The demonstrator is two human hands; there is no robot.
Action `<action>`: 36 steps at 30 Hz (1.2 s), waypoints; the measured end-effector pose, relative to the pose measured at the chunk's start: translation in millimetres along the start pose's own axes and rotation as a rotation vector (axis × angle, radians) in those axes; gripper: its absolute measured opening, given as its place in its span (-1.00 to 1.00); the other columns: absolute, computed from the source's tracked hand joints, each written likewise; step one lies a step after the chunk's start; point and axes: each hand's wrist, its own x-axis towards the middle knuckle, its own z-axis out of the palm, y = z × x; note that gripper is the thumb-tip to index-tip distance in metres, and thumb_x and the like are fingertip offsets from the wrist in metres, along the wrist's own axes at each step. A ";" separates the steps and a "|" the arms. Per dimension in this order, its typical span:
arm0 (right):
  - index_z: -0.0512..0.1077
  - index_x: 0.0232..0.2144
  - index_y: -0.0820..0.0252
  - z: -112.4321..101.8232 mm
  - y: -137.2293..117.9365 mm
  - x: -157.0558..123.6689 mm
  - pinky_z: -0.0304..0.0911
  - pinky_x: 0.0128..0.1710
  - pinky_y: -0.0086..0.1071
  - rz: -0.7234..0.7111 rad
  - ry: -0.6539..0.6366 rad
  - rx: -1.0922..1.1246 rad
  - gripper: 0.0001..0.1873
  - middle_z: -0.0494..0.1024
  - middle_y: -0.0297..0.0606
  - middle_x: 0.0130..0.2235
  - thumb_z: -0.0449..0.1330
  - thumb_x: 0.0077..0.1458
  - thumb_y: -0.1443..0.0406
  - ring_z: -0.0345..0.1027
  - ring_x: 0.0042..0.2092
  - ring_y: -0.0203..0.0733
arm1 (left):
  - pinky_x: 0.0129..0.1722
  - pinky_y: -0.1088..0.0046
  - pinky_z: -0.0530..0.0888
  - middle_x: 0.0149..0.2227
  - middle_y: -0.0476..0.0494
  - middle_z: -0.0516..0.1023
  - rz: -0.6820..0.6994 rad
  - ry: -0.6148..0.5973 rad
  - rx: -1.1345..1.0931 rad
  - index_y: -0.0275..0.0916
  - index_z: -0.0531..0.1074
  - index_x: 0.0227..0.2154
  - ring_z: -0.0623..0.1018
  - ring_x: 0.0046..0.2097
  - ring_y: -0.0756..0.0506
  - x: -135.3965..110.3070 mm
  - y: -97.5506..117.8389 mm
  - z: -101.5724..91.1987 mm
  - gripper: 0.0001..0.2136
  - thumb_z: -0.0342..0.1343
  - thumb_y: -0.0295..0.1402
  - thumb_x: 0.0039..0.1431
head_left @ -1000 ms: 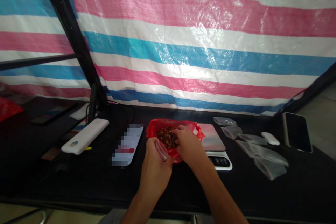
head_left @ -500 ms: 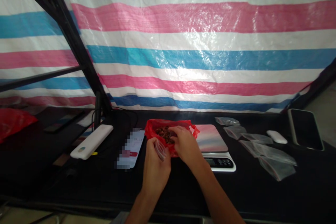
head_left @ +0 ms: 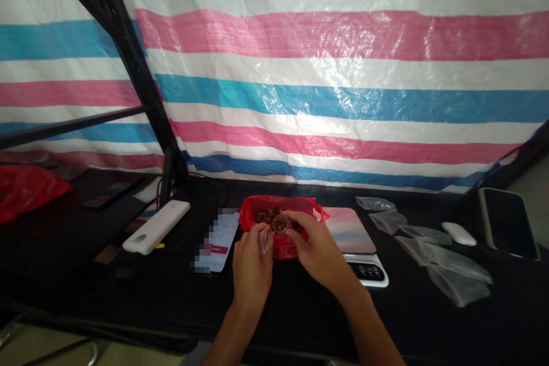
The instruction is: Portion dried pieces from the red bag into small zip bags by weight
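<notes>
The left hand is gripping a small clear pouch between thumb and fingers, and the right hand is pinching a little round cup by its side. The cup is holding some brown bits and is hovering over the near part of the red bag, where more bits are lying in the open mouth. The pouch is sitting just left of the cup; whether its mouth is gaping, I cannot tell. The bag is standing on the table between the phone and the scale, its right edge reaching the scale's plate

Spilling looks like the main risk: if the pinch is slackening or the cup is tipping early, bits could be dropping back into the bag or past its near wall onto the table. A narrow or folded pouch mouth could be turning bits aside. A wrist nudging the soft bag could be toppling it, and its edge could be pressing on the scale and upsetting a reading
</notes>
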 end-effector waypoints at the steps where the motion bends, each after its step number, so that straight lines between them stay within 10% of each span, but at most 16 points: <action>1: 0.50 0.05 0.14 -0.2 -1.5 -2.1 0.28 0.19 -0.13 -0.008 -0.028 0.002 -0.60 0.59 -0.15 0.08 0.11 0.20 0.46 0.44 0.10 -0.11 | -0.03 0.15 0.45 -0.13 -0.24 0.61 0.000 -0.003 0.023 -0.20 0.48 -0.07 0.58 -0.07 -0.27 0.3 0.5 -0.2 -0.80 0.02 -0.35 0.33; 11: 0.52 0.04 0.05 5.6 -17.6 -13.3 0.33 0.16 -0.28 -0.132 -0.120 0.079 -0.53 0.48 -0.23 0.04 0.09 0.18 0.52 0.42 0.06 -0.21 | -0.06 0.16 0.44 -0.15 -0.23 0.61 0.059 -0.020 0.166 -0.22 0.46 -0.15 0.56 -0.09 -0.27 -2.0 12.8 -0.2 -0.74 0.03 -0.58 0.13; 24: 0.51 0.13 -0.03 3.9 -11.6 -14.0 0.34 0.23 -0.18 -0.389 -0.044 -0.082 -0.25 0.52 -0.22 0.17 -0.03 0.03 0.65 0.36 0.25 -0.17 | -0.04 0.15 0.51 -0.14 -0.18 0.64 0.008 -0.032 -0.187 -0.15 0.51 -0.10 0.60 -0.08 -0.25 -2.5 7.8 1.0 -0.77 0.13 -0.33 0.19; 36: 0.55 0.07 -0.03 1.7 -20.9 -0.9 0.38 0.13 -0.17 -0.346 -0.040 -0.036 -0.30 0.53 -0.21 0.09 0.02 0.02 0.62 0.42 0.14 -0.12 | 0.06 0.15 0.44 -0.09 -0.16 0.50 -0.012 -0.124 -0.270 -0.13 0.41 0.02 0.51 -0.02 -0.21 -10.6 13.3 -12.7 -0.71 0.12 -0.24 0.25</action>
